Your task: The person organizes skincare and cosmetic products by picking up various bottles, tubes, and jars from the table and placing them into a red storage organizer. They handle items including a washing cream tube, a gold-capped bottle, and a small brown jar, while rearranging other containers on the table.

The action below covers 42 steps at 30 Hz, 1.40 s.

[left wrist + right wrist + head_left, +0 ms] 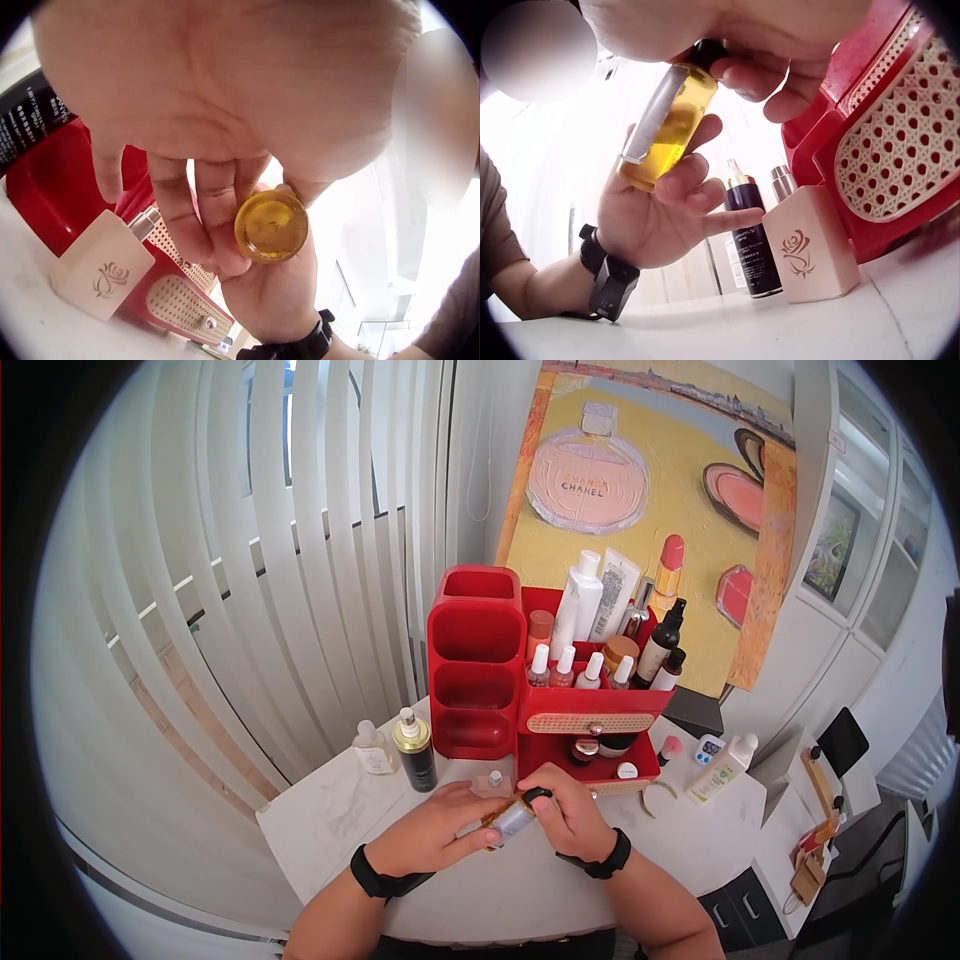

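A small glass bottle (513, 821) of yellow liquid, with a pale label, is held tilted over the white tabletop. My left hand (428, 832) holds it near the base between thumb and fingers. At the other end, my right hand (574, 822) pinches its black cap (706, 52). The right wrist view shows the liquid filling the lower part of the glass. From the left wrist, the round bottle bottom is what shows. Just beyond the hands, a pale pink square perfume bottle (814, 247) with a rose print stands upright.
A red organizer (523, 700) packed with cosmetics stands behind, its lower drawer (642, 768) pulled out. To the left are a black bottle with a gold collar (417, 765) and a clear bottle (372, 748). A white bottle (722, 770) and small timer (709, 748) stand right.
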Each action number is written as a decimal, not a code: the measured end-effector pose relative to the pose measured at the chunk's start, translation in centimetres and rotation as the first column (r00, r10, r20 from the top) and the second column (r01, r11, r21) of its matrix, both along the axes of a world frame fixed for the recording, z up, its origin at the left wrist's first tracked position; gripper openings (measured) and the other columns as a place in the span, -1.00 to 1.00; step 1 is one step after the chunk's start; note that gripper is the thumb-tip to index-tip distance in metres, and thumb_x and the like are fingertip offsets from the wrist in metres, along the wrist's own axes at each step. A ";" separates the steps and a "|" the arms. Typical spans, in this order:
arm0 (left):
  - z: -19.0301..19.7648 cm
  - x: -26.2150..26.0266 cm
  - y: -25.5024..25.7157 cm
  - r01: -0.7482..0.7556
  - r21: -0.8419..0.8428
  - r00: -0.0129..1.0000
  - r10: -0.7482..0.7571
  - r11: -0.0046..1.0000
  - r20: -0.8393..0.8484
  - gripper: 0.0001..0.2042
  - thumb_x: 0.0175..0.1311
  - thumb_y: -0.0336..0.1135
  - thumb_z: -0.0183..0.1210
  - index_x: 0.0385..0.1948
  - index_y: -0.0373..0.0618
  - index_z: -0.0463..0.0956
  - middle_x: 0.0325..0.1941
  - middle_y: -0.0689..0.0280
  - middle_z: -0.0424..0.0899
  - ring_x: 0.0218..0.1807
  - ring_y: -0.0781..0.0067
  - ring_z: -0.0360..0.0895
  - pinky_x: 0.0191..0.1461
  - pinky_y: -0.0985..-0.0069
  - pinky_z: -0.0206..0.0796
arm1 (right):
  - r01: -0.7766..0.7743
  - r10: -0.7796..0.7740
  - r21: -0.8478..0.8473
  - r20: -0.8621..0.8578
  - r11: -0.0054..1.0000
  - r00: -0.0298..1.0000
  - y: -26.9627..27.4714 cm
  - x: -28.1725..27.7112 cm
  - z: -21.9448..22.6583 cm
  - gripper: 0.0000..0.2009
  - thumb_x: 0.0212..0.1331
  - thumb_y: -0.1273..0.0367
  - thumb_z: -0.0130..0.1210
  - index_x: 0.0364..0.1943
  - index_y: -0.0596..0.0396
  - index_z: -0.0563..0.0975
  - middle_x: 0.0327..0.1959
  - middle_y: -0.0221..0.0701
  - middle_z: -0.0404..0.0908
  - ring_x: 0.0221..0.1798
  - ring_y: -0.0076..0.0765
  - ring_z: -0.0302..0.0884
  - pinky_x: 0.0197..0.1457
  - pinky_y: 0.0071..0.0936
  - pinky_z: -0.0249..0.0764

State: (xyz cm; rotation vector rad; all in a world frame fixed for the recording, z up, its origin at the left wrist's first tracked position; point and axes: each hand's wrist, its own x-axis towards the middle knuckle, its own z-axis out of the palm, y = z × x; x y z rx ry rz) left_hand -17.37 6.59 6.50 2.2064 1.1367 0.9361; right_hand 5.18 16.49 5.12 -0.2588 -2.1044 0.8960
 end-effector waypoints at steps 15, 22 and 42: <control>-0.6 -0.1 0.0 0.076 0.040 0.996 -0.078 0.996 0.049 -0.56 0.50 -0.31 0.00 0.35 -0.24 0.37 0.17 -0.02 0.57 0.20 -0.10 0.44 0.42 0.16 0.17 | -0.025 0.026 0.014 -0.138 1.000 0.990 0.2 0.0 -0.6 -0.75 0.32 0.55 -0.04 0.05 0.16 0.48 -0.15 -0.23 0.50 -0.17 -0.23 0.48 -0.04 -0.42 0.42; -0.4 -0.4 -0.1 -0.180 0.059 0.980 0.173 0.982 0.100 -0.69 0.45 -0.32 0.07 0.14 -0.13 0.57 -0.30 0.25 0.72 -0.13 0.17 0.58 0.28 0.21 0.27 | 0.041 -0.031 0.067 -0.144 0.997 0.989 0.7 0.5 0.1 -0.78 0.36 0.51 -0.05 0.04 0.18 0.47 -0.14 -0.23 0.49 -0.15 -0.26 0.47 -0.03 -0.42 0.42; -2.4 -1.0 0.1 -0.167 0.186 0.969 0.126 0.968 0.214 -0.82 0.43 -0.30 0.16 -0.19 -0.20 0.66 -0.40 0.21 0.67 -0.38 0.29 0.60 -0.20 0.41 0.43 | 0.497 -0.632 0.615 0.002 0.612 0.775 9.1 2.7 18.3 -0.77 0.33 0.47 0.07 0.04 0.09 0.56 -0.12 -0.17 0.54 -0.10 -0.03 0.56 0.01 -0.25 0.50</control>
